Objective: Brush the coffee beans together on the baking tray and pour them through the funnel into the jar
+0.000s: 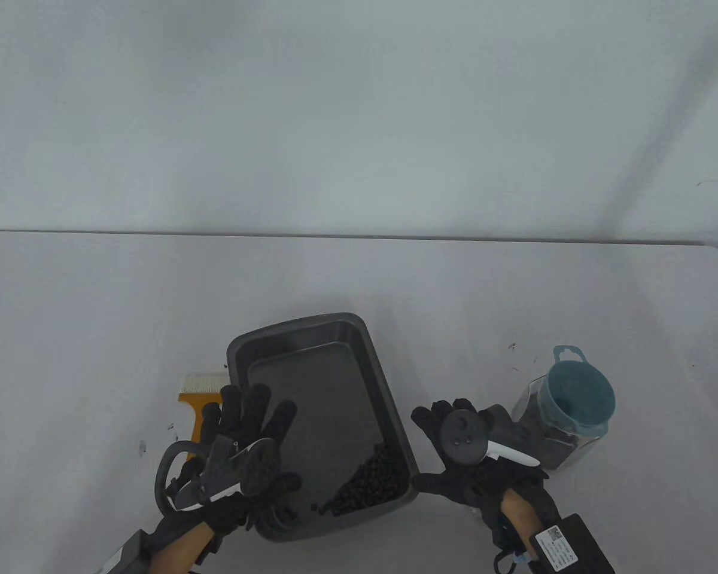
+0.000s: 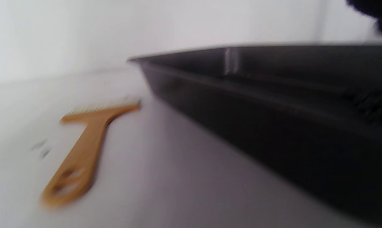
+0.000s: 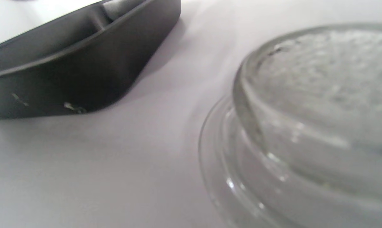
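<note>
The dark baking tray [image 1: 326,382] lies in the middle of the table, with coffee beans [image 1: 371,481] heaped in its near right corner. My left hand [image 1: 248,430] hovers over the tray's left rim with straight, spread fingers and holds nothing. The yellow-handled brush [image 1: 198,394] lies on the table just left of the tray and shows blurred as the brush [image 2: 83,152] in the left wrist view. My right hand [image 1: 455,436] is spread open just right of the tray, its thumb near the tray's near right corner. A teal funnel [image 1: 579,397] sits in the glass jar [image 1: 544,433] at the right.
A clear glass lid [image 3: 305,126] lies on the table under my right hand, close to the tray's corner [image 3: 83,72]. A few dark specks mark the table near the jar and left of the brush.
</note>
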Tool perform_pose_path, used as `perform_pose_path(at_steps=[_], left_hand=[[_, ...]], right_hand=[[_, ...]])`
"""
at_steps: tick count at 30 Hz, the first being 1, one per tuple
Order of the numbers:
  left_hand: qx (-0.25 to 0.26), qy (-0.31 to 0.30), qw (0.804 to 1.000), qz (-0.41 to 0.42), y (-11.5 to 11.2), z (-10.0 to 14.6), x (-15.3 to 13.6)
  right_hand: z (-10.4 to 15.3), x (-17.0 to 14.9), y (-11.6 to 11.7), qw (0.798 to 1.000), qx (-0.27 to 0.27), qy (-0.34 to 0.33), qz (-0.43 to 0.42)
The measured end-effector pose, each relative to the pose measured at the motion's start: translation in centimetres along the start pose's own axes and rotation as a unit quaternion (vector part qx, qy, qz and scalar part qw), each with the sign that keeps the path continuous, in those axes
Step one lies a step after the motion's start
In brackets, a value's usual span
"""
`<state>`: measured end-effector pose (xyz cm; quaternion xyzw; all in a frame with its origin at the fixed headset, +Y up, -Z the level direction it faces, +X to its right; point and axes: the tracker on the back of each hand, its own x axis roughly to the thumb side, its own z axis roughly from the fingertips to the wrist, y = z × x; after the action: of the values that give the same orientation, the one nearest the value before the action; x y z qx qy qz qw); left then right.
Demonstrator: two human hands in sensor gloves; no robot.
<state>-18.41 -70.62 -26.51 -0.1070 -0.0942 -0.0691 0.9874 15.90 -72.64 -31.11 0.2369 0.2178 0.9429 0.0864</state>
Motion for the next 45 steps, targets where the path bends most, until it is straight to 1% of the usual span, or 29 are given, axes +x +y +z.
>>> perform_pose_path(at_steps=[1,3,4,5,6,10,12,14,17,18,19,21,22,25,29,31,38,42,45], left_hand=[[-0.021,0.026,0.999,0.003,-0.5,-0.3,-0.3],[-0.055,0.051,0.997,0.028,-1.6,-1.1,-0.8],[-0.053,0.061,0.996,0.034,-1.9,-1.3,-0.9],[-0.066,0.071,0.995,0.038,-2.5,-1.7,-1.0],[-0.062,0.086,0.994,0.032,-2.7,-1.9,-1.1],[-0.061,0.108,0.992,0.028,-3.4,-2.3,-0.8],[-0.042,0.128,0.990,0.050,-3.4,-2.2,-0.7],[-0.042,0.150,0.986,0.059,-3.4,-2.2,-0.7],[0.006,0.191,0.980,0.060,-3.2,-1.9,-0.5],[0.004,0.198,0.978,0.064,-3.2,-2.0,-0.6],[-0.013,0.210,0.974,0.080,-3.4,-2.0,-0.8],[-0.016,0.228,0.962,0.147,-3.9,-2.0,-1.4],[-0.026,0.226,0.957,0.179,-4.3,-2.1,-1.8],[-0.050,0.217,0.945,0.240,-5.0,-2.2,-2.6],[-0.057,0.193,0.933,0.299,-5.3,-2.3,-3.4],[-0.053,0.174,0.922,0.342,-5.2,-2.3,-3.7],[-0.047,0.160,0.914,0.370,-3.8,-2.3,-4.9],[-0.041,0.166,0.901,0.400,-3.3,-2.1,-6.1],[-0.029,0.163,0.898,0.409,-2.4,-2.1,-6.7]], right_hand=[[0.0,0.0,0.0,1.000,0.000,0.000,0.000],[0.0,0.0,0.0,1.000,-0.001,0.000,0.000],[0.0,0.0,0.0,1.000,-0.002,-0.001,0.001],[0.0,0.1,0.0,1.000,-0.002,-0.002,0.001],[0.1,0.1,-0.1,1.000,-0.004,-0.002,0.000],[0.1,0.1,-0.2,1.000,-0.007,-0.003,0.000],[0.1,0.1,-0.2,1.000,-0.007,-0.003,0.000],[0.1,0.1,-0.2,1.000,-0.008,-0.004,0.000],[0.1,0.1,-0.1,1.000,-0.009,-0.005,0.000],[0.1,0.1,-0.2,1.000,-0.010,-0.005,0.000],[0.2,0.1,-0.1,1.000,-0.010,-0.005,0.000],[0.2,0.1,-0.1,1.000,-0.011,-0.004,0.000],[0.2,0.1,-0.1,1.000,-0.011,-0.004,-0.001],[0.2,0.1,-0.1,1.000,-0.012,-0.003,-0.002],[0.2,0.1,-0.1,1.000,-0.013,-0.004,-0.001],[0.2,0.1,-0.1,1.000,-0.013,-0.003,-0.001],[0.3,0.0,-0.1,1.000,-0.009,-0.002,-0.001],[0.3,0.0,-0.1,1.000,-0.010,-0.004,-0.002],[0.3,-0.1,-0.1,1.000,-0.009,-0.002,-0.003]])
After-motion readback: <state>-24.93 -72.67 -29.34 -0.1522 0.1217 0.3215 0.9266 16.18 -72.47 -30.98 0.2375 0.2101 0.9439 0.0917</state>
